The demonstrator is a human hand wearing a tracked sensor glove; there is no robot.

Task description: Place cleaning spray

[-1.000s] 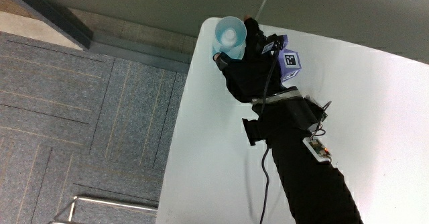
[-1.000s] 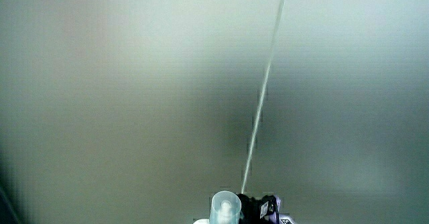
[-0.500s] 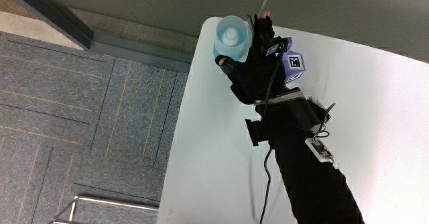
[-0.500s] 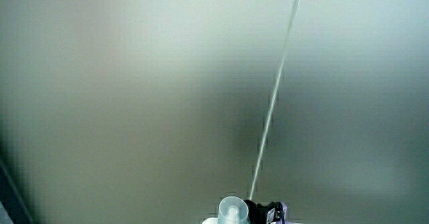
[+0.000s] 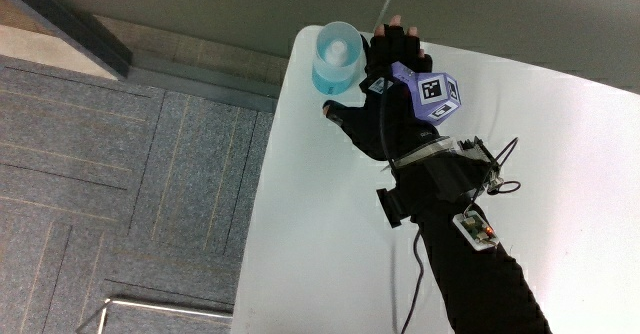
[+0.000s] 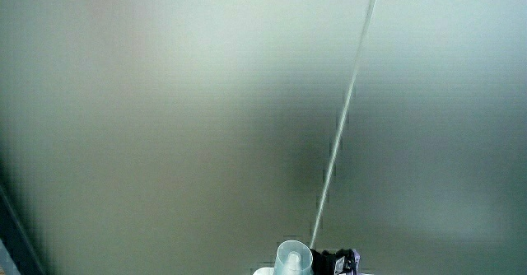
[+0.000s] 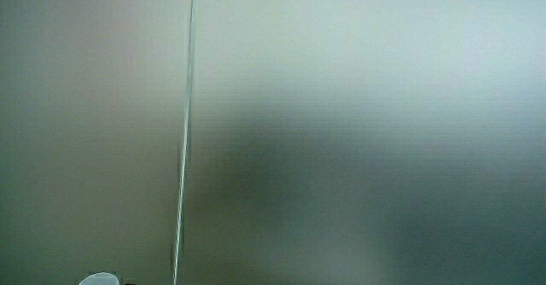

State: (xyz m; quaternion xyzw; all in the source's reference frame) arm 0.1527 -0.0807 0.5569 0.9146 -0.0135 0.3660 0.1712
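The cleaning spray (image 5: pixel 337 54), a bottle of pale blue liquid under a clear cap, stands upright at the table's corner in the main view. The hand (image 5: pixel 388 79) lies right beside it, fingers stretched out straight along the bottle's side and thumb (image 5: pixel 333 111) spread just nearer to the person than the bottle. Nothing is held in the hand. The patterned cube (image 5: pixel 437 96) on its back faces up. Both side views show mostly a pale wall; the bottle's cap (image 6: pixel 294 257) and a bit of the hand (image 6: pixel 338 263) peek in low in a side view, and only the cap (image 7: pixel 98 279) shows in a side view.
The white table (image 5: pixel 560 174) ends in an edge close beside the bottle, with grey carpet floor (image 5: pixel 120 174) below it. The forearm (image 5: pixel 470 274) with a wired strap lies across the table toward the person.
The fingers were curled around the bottle a second ago; they have since straightened and come off it. The bottle stays standing at the corner.
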